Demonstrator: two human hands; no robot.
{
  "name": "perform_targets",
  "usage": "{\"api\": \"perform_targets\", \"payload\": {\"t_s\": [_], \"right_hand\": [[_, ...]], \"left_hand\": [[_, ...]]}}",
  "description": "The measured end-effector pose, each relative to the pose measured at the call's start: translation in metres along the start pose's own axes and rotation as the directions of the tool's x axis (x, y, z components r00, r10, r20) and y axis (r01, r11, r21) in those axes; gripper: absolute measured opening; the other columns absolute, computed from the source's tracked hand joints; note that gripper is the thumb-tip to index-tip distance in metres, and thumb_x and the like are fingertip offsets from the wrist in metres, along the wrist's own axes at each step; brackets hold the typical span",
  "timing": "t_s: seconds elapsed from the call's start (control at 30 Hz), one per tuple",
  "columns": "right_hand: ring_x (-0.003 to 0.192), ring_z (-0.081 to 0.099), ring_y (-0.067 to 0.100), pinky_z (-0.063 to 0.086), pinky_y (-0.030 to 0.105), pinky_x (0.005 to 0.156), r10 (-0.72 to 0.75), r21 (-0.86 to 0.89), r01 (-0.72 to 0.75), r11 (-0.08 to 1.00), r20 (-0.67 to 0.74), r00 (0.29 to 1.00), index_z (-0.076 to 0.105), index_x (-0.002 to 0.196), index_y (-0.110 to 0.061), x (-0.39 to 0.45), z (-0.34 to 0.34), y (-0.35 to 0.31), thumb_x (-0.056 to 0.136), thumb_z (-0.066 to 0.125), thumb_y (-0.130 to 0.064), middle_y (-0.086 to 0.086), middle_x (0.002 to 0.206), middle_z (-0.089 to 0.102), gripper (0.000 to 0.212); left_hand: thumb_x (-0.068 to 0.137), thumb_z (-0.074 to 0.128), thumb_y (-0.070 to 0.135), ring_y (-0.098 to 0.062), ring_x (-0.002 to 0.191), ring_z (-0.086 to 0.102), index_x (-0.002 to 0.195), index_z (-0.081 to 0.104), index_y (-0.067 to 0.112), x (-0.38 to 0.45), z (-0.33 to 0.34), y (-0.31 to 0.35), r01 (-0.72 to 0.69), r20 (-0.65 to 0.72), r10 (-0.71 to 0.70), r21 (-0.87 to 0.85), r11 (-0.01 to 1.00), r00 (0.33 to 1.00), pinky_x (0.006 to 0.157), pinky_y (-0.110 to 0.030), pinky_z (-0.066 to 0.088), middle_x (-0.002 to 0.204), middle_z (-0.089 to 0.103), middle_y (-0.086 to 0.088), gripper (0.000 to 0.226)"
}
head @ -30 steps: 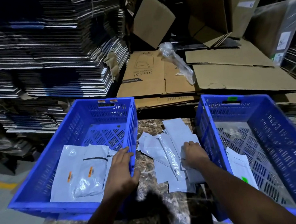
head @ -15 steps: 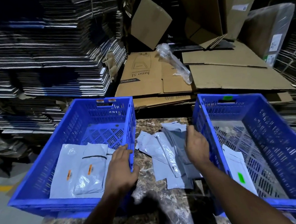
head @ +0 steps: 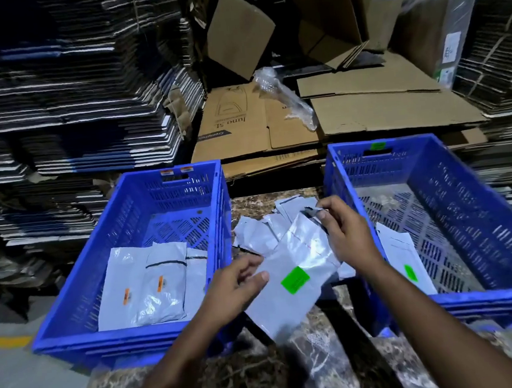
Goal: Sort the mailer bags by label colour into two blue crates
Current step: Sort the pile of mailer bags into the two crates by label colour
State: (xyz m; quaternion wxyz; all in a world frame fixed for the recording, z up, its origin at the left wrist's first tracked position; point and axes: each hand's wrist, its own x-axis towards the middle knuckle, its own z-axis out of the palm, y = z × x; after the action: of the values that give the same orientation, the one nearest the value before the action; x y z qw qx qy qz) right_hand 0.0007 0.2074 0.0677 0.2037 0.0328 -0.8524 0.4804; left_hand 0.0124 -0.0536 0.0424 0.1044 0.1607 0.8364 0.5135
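Grey plastic mailer bag with green label (head: 290, 272) held above the brown marble counter (head: 241, 379), between both blue crates: left hand (head: 235, 285) pinches its left edge, right hand (head: 344, 232) grips its top corner.

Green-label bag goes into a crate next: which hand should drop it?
Right. The right hand pinches the green-label bag beside the right crate, where a green-labelled bag lies. The left hand is farther away.
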Motion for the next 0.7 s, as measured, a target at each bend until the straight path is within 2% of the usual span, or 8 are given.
{"api": "perform_targets", "payload": {"t_s": [0.1,0.2,0.27,0.33,0.43,0.53,0.63,0.7], "right_hand": [[0.075,0.062,0.012,0.049,0.035,0.068,0.174,0.183,-0.152,0.971,-0.110,0.979,0.054,0.113,-0.031,-0.012,-0.001,0.000,0.100,0.053,-0.035,0.000,0.088,0.066,0.014],[0.097,0.067,0.010,0.055,0.048,0.090,0.364,0.441,-0.291,0.849,-0.089,0.927,0.038,0.129,-0.035,-0.032,-0.002,-0.003,0.093,0.057,-0.051,-0.006,0.116,0.062,0.044],[0.103,0.067,0.010,0.058,0.040,0.087,0.331,0.478,-0.306,0.823,0.034,0.943,0.034,0.133,-0.039,-0.054,-0.001,-0.012,0.089,0.059,-0.045,-0.008,0.124,0.059,0.051],[0.117,0.059,0.005,0.055,0.037,0.091,0.209,0.362,-0.264,0.894,0.183,0.961,0.042,0.133,-0.042,-0.075,0.001,-0.021,0.093,0.064,-0.030,-0.017,0.130,0.056,0.048],[0.131,0.044,-0.005,0.044,0.035,0.105,0.137,0.280,-0.210,0.937,0.258,0.956,0.047,0.136,-0.044,-0.086,0.001,-0.019,0.094,0.065,-0.015,-0.030,0.140,0.048,0.054],[0.135,0.037,-0.008,0.039,0.037,0.111,0.130,0.279,-0.209,0.937,0.275,0.953,0.042,0.142,-0.046,-0.083,-0.011,-0.020,0.096,0.063,-0.013,-0.033,0.145,0.041,0.060],[0.138,0.034,-0.006,0.039,0.042,0.109,0.102,0.251,-0.183,0.951,0.303,0.948,0.043,0.141,-0.049,-0.083,-0.023,-0.018,0.097,0.062,-0.016,-0.029,0.148,0.040,0.058],[0.143,0.027,-0.004,0.036,0.038,0.112,0.083,0.250,-0.164,0.954,0.306,0.948,0.045,0.141,-0.046,-0.083,-0.031,-0.015,0.096,0.063,-0.018,-0.027,0.149,0.040,0.056]], "left_hand": [[0.090,0.066,0.026,-0.017,0.081,0.068,0.099,0.069,0.015,-0.009,0.024,0.005,0.077,-0.046,-0.097,-0.332,0.940,0.994,0.069,-0.029,0.051,0.100,0.073,-0.013,0.014],[0.091,0.066,0.017,-0.031,0.088,0.070,0.101,0.065,0.011,-0.019,0.042,0.014,0.048,-0.175,-0.169,-0.541,0.839,0.970,0.078,-0.044,0.054,0.103,0.072,-0.021,0.012],[0.094,0.061,0.006,-0.039,0.100,0.068,0.110,0.056,0.004,-0.021,0.050,0.022,0.021,-0.214,-0.190,-0.610,0.792,0.958,0.086,-0.050,0.054,0.106,0.072,-0.019,0.017],[0.092,0.062,0.006,-0.041,0.109,0.065,0.123,0.048,0.005,-0.023,0.053,0.027,-0.013,-0.203,-0.147,-0.626,0.779,0.968,0.091,-0.053,0.054,0.117,0.069,-0.018,0.034],[0.088,0.062,0.010,-0.034,0.114,0.064,0.138,0.042,0.018,-0.026,0.053,0.032,-0.035,-0.166,-0.078,-0.591,0.806,0.983,0.092,-0.048,0.054,0.128,0.065,-0.011,0.054],[0.089,0.062,0.007,-0.024,0.116,0.064,0.141,0.040,0.023,-0.028,0.055,0.038,-0.050,-0.161,-0.044,-0.534,0.844,0.986,0.090,-0.040,0.056,0.128,0.066,-0.001,0.059],[0.093,0.059,-0.003,0.005,0.119,0.057,0.141,0.039,0.032,-0.027,0.064,0.046,-0.067,-0.162,-0.016,-0.490,0.869,0.987,0.084,-0.014,0.050,0.126,0.061,0.027,0.063],[0.093,0.060,-0.002,0.011,0.126,0.046,0.142,0.036,0.041,-0.023,0.069,0.047,-0.088,-0.175,0.009,-0.445,0.891,0.985,0.086,-0.012,0.046,0.131,0.056,0.028,0.069]]}}
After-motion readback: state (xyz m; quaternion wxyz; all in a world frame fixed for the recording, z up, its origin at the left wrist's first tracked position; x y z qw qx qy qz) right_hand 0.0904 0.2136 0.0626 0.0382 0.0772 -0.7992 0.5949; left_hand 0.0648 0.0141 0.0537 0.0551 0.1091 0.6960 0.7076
